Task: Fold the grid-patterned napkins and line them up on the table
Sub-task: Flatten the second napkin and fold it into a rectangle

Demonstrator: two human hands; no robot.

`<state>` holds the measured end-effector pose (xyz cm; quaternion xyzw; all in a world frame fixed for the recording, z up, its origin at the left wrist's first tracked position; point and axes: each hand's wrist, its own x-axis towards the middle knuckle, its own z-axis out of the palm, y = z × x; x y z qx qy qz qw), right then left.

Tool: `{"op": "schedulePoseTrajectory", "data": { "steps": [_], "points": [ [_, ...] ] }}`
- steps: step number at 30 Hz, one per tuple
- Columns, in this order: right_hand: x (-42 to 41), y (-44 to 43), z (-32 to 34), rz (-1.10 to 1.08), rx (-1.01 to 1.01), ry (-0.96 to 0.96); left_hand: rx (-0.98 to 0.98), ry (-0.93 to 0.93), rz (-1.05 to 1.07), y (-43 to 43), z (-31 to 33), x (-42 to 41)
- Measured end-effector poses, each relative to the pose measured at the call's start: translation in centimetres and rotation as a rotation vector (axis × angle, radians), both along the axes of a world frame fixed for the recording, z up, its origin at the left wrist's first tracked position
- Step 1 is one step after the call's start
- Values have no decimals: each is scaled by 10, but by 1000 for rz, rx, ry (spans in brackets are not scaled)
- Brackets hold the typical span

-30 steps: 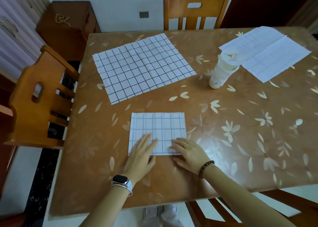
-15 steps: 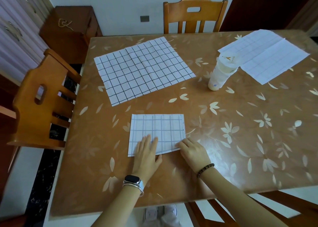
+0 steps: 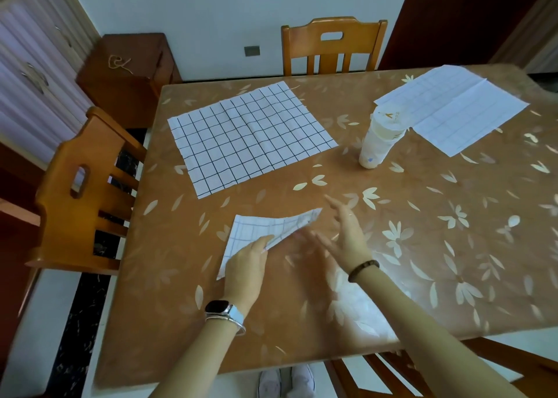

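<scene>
A folded grid-patterned napkin (image 3: 259, 230) is near the front of the table, its right part lifted off the surface and bent over. My left hand (image 3: 246, 263) grips its near edge, with the thumb on top. My right hand (image 3: 344, 231) hovers just right of the napkin with its fingers spread and straight, blurred, holding nothing. A second grid napkin (image 3: 247, 136) lies flat and unfolded at the back left. A third, paler one (image 3: 453, 106) lies unfolded at the back right.
A white stack of paper cups (image 3: 379, 138) stands between the two unfolded napkins. The table (image 3: 422, 246) has a brown leaf-patterned cover. Wooden chairs stand at the left (image 3: 81, 192) and far side (image 3: 332, 46).
The napkin lay flat under both hands before. Now my left hand has lifted its near edge and my right hand has come off it, moving up and to the right.
</scene>
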<state>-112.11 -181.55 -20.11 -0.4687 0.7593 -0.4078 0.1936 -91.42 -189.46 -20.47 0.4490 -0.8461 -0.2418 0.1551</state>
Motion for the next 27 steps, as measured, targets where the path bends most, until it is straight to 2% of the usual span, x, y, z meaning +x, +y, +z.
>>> {"op": "schedulePoseTrajectory", "data": {
  "steps": [2, 4, 8, 11, 16, 23, 27],
  "points": [
    [-14, -3, 5, -54, 37, -244, 60, 146, -11, -4, 16, 5],
    [-25, -7, 9, -44, 101, -437, 227, 284, -8, -11, 23, 9],
    [-33, -16, 11, 112, 154, -773, 636, 546, 147, -22, 28, 11],
    [-27, -17, 8, 146, 223, -955, 809, 684, 172, -15, 32, 13],
    [-14, -14, -5, 156, 328, -843, 976, 691, 258, -6, 20, 24],
    [-3, -4, -24, 98, 428, -809, 1096, 609, 280, -2, -8, 45],
    [0, -1, -37, 122, 473, -661, 1128, 575, 261, -4, -19, 55]
  ]
}}
